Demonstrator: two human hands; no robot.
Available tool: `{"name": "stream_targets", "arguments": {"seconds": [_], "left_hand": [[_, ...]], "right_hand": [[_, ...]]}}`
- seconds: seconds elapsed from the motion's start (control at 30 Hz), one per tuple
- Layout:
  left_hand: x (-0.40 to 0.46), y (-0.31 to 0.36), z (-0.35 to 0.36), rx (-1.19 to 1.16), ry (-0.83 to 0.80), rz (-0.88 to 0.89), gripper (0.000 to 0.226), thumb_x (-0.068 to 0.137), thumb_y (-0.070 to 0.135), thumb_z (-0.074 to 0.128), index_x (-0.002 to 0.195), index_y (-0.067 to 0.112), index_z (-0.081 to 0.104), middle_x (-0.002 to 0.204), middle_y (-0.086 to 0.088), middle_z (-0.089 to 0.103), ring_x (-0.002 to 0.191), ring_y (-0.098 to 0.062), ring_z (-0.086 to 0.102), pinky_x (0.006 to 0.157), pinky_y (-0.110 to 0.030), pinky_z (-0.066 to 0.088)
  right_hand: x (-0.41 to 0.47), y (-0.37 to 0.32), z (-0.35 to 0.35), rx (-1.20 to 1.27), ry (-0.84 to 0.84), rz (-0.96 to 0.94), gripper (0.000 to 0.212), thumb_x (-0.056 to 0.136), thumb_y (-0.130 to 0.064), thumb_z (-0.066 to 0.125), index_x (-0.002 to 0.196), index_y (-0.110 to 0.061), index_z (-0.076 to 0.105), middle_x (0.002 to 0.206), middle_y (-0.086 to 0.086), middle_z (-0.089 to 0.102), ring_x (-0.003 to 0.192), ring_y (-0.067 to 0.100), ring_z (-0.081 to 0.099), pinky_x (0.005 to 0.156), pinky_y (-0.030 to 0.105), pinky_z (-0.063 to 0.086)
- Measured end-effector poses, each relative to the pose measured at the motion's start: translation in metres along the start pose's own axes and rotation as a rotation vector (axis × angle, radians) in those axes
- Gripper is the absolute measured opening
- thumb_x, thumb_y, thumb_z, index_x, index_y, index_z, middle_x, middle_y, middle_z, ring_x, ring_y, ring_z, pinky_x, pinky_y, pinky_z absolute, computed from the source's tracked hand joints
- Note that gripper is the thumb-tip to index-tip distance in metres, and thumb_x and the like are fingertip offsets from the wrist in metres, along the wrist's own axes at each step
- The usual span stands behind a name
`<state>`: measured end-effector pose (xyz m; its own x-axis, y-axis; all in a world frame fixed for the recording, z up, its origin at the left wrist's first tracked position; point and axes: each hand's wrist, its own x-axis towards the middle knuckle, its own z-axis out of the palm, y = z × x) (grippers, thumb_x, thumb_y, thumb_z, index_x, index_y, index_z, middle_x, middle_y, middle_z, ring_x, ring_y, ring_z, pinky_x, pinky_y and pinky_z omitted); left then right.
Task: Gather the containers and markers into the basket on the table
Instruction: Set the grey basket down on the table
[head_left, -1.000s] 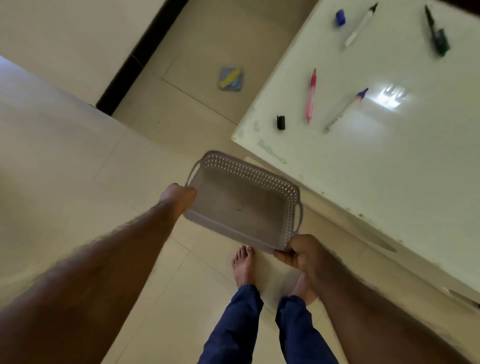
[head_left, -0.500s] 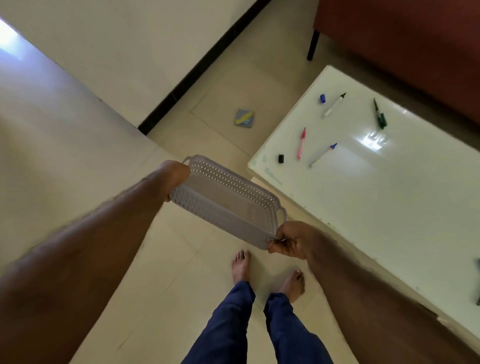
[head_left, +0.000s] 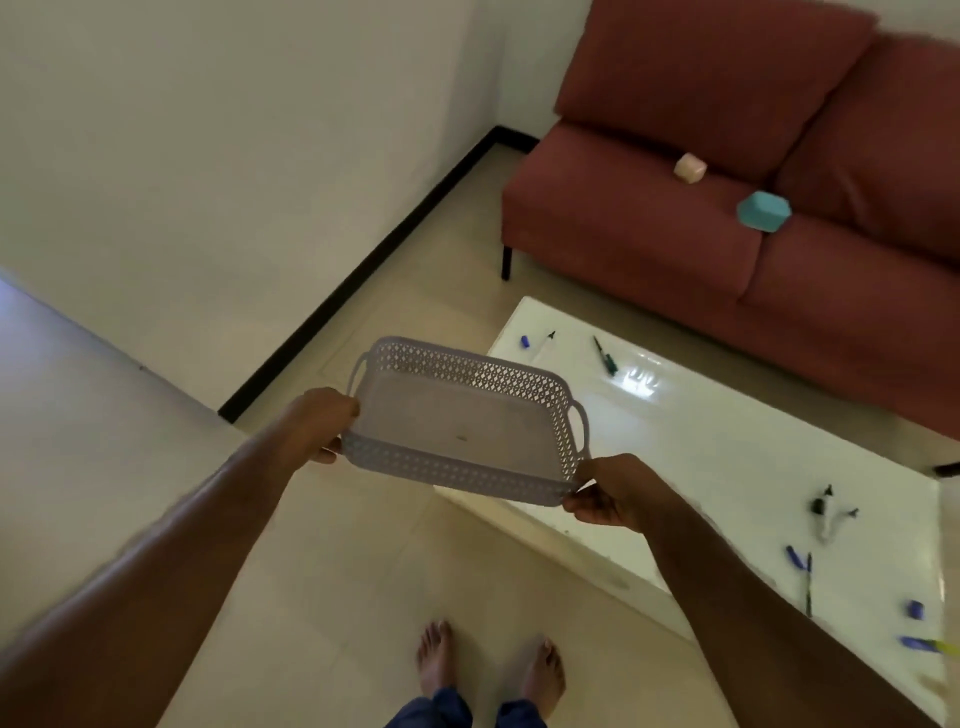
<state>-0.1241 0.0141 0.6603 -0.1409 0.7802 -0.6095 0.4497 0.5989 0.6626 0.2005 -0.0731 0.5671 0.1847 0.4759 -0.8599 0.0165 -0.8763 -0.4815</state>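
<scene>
Basket held in the air over the table's near corner

Markers lie scattered on the white table (head_left: 727, 457): a green marker (head_left: 604, 355) and a white marker (head_left: 544, 345) with a loose blue cap (head_left: 525, 341) beside it at the far end, and a blurred cluster of dark and blue markers (head_left: 800, 564) toward the near right edge. Behind the table stands a red sofa (head_left: 649, 228), and on its seat rest a pale pink container (head_left: 690, 167) and a teal container (head_left: 764, 210), a little apart from each other. Bare feet (head_left: 488, 670) stand on the tiled floor just beside the table's near edge.

A grey lattice-sided basket (head_left: 462, 415) is lifted clear of the floor, its right end overlapping the table's near left corner in the view; nothing can be seen inside it but a small speck on its bottom. The left hand (head_left: 319, 423) grips the basket's near left corner, fingers curled under the rim. The right hand (head_left: 615, 491) pinches the near right corner, thumb on top of the rim.
</scene>
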Motion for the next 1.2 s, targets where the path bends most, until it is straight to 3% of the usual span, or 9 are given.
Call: {"name": "stream_targets", "arguments": {"seconds": [0.03,0.13,0.33,0.53,0.63,0.73,0.97,1.2], "left_hand": [[0.016,-0.023,0.009,0.127,-0.007,-0.102,0.032,0.093,0.015,0.047,0.119,0.001,0.058,0.1,-0.019,0.065,0.081,-0.035,0.068,0.077,-0.044,0.058],[0.04,-0.013,0.036,0.19,-0.054,0.045,0.025,0.093,0.019,0.048,0.112,0.007,0.058,0.102,-0.016,0.065,0.081,-0.034,0.069,0.066,-0.038,0.055],[0.04,0.048,0.094,0.272,-0.138,0.243,0.019,0.094,0.02,0.047,0.111,0.014,0.056,0.095,-0.012,0.065,0.076,-0.032,0.067,0.061,-0.034,0.053],[0.037,0.092,0.183,0.249,-0.25,0.293,0.023,0.087,0.004,0.046,0.106,0.007,0.059,0.086,-0.016,0.063,0.065,-0.028,0.057,0.06,-0.035,0.051],[0.039,0.1,0.232,0.27,-0.28,0.279,0.025,0.085,0.001,0.047,0.105,0.007,0.061,0.091,-0.019,0.065,0.07,-0.033,0.061,0.071,-0.042,0.058],[0.047,0.096,0.282,0.384,-0.31,0.296,0.033,0.081,0.004,0.059,0.112,0.012,0.065,0.094,-0.013,0.07,0.084,-0.032,0.07,0.081,-0.049,0.06],[0.055,0.076,0.371,0.52,-0.195,0.358,0.009,0.088,0.02,0.063,0.096,0.018,0.061,0.09,-0.003,0.07,0.08,-0.024,0.067,0.074,-0.037,0.057],[0.109,0.024,0.427,0.572,-0.182,0.238,0.007,0.083,0.021,0.063,0.087,0.023,0.059,0.081,0.0,0.07,0.075,-0.027,0.067,0.073,-0.043,0.059]], "right_hand": [[-0.006,-0.005,-0.011,0.029,0.025,-0.02,0.017,0.087,0.001,0.053,0.098,0.011,0.061,0.074,0.025,0.07,0.055,0.025,0.069,0.053,0.03,0.058],[-0.023,-0.015,-0.046,0.102,0.111,-0.088,0.012,0.088,0.0,0.053,0.091,0.008,0.06,0.074,0.025,0.07,0.058,0.026,0.07,0.055,0.032,0.058],[-0.043,-0.015,-0.115,0.263,0.277,-0.17,0.011,0.092,-0.001,0.051,0.089,0.006,0.06,0.078,0.025,0.07,0.064,0.028,0.07,0.059,0.035,0.06],[-0.028,0.019,-0.188,0.409,0.397,-0.187,0.012,0.09,-0.001,0.053,0.093,0.006,0.063,0.085,0.027,0.072,0.065,0.029,0.072,0.057,0.033,0.059],[-0.012,0.04,-0.224,0.449,0.422,-0.182,0.013,0.091,-0.003,0.054,0.093,0.005,0.064,0.086,0.024,0.072,0.067,0.028,0.072,0.056,0.032,0.059],[0.01,0.062,-0.26,0.481,0.453,-0.162,0.014,0.088,0.0,0.053,0.092,0.003,0.066,0.083,0.021,0.073,0.065,0.027,0.072,0.054,0.03,0.058],[0.07,0.106,-0.304,0.522,0.471,-0.085,0.017,0.088,-0.001,0.056,0.101,-0.004,0.066,0.083,0.018,0.073,0.068,0.029,0.073,0.055,0.031,0.057],[0.142,0.143,-0.309,0.615,0.434,0.057,0.03,0.086,0.005,0.053,0.111,-0.005,0.065,0.084,0.017,0.07,0.068,0.026,0.064,0.06,0.033,0.058]]}}
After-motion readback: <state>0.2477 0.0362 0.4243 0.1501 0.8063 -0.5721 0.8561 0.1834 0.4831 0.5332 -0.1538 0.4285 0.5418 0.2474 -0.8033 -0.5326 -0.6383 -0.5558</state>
